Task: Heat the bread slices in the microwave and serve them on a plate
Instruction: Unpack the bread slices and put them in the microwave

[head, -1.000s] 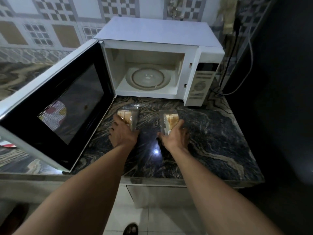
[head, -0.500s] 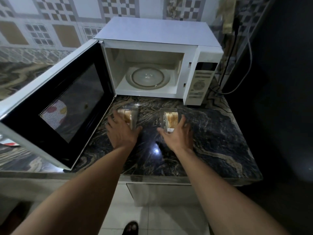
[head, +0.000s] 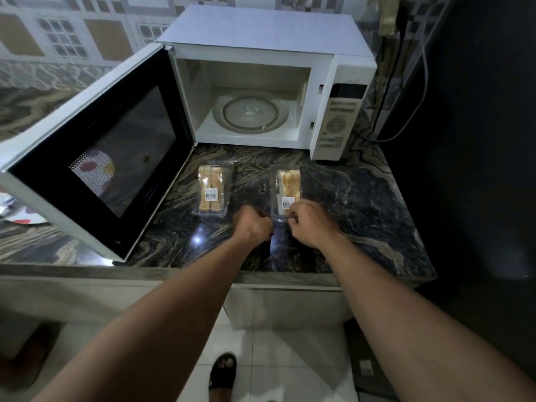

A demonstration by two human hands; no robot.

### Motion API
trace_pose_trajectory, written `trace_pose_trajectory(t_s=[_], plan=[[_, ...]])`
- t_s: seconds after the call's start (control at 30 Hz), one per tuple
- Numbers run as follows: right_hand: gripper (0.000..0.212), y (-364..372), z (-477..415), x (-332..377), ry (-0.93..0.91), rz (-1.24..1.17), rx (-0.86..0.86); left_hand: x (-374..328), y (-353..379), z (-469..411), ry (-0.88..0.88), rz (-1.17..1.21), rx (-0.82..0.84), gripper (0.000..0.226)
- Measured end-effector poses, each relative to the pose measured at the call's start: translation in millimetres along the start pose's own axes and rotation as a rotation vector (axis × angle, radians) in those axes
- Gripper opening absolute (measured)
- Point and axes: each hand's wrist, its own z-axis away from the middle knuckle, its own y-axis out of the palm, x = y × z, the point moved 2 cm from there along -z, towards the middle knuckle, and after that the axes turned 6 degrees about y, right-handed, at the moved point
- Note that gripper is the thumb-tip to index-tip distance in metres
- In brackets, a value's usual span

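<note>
In front of the microwave, our left hand and right hand pinch the panel-side bread pack edge; a hard tug could fling slices.

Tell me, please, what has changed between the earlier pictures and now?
The left hand let go of the left bread pack and moved right to the near end of the right bread pack. The right hand slid back to that same end. Both hands' fingers now seem to pinch its near edge. Both packs stayed on the counter, and the microwave door stayed open.
</note>
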Motion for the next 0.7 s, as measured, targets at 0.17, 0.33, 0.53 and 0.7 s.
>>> trace_pose_trajectory(t_s=[0.17,0.33,0.53,0.7], plan=[[0.015,0,-3,-4,0.006,-0.060,0.007,-3,9,7,-0.146,0.353,0.055,0.011],[0.021,1,-6,-2,0.040,-0.070,0.008,1,12,8,-0.191,0.542,0.039,0.019],[0.021,0,-10,-1,0.100,-0.070,0.037,4,16,8,-0.159,0.587,0.006,0.016],[0.017,-5,-13,0,0.116,-0.082,0.059,4,17,6,-0.181,0.578,-0.017,0.019]])
